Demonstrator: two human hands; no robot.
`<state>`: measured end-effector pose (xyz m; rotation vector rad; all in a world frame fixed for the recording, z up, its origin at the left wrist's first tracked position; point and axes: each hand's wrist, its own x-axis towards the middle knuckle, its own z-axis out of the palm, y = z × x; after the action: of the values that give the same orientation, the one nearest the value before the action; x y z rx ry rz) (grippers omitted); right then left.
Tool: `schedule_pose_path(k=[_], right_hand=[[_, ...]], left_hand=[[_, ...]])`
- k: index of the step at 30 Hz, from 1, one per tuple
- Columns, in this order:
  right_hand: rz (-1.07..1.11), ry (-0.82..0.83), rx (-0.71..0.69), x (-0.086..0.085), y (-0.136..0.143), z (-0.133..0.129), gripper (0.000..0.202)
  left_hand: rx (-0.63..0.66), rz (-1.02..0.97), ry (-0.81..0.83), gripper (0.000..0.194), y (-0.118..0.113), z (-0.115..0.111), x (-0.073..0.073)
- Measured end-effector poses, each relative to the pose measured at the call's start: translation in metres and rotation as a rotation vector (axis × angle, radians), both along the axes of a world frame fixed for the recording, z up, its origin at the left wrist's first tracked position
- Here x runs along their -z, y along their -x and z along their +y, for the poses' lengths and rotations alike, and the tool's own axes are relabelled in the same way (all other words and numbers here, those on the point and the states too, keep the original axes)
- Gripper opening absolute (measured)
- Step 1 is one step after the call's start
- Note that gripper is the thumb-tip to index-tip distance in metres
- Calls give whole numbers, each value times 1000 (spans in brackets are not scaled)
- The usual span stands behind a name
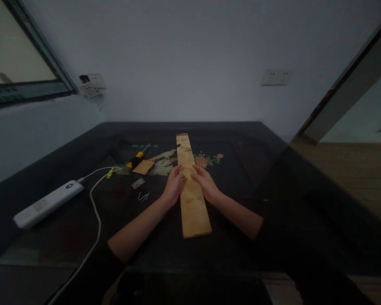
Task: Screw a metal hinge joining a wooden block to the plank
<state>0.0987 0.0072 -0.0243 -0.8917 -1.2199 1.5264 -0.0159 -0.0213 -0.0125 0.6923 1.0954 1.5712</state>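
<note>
A long, narrow wooden board (193, 207) points away from me over the dark table, its far end stained brown. My left hand (173, 185) grips its left edge near the middle, thumb on top. Opposite, my right hand (206, 184) grips the right edge the same way. The fingers under the board are hidden. To the left lie a yellow and black screwdriver (136, 160), a small square wooden piece (143, 167), a metal hinge (137, 183) and several nails or screws (144, 196), too small to tell which.
A white power bank (49, 205) lies at the table's left, with a white cable (97, 207) running toward me. The dark table (241, 237) has a printed flower pattern and meets the wall at the back. Wall sockets (275, 77) are above it.
</note>
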Motion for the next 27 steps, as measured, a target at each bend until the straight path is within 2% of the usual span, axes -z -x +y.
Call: schedule_pose_path(k=[7, 12, 19, 27], right_hand=[[17, 170, 65, -10, -57, -31, 48], [19, 225, 87, -17, -81, -53, 53], [13, 238, 79, -25, -90, -70, 51], [-26, 212, 83, -18, -95, -74, 51]], left_hand=[[94, 6, 26, 45, -54, -21, -2], [169, 35, 31, 46, -76, -36, -3], [234, 86, 6, 48, -80, -48, 2], [259, 226, 9, 51, -76, -55, -2]])
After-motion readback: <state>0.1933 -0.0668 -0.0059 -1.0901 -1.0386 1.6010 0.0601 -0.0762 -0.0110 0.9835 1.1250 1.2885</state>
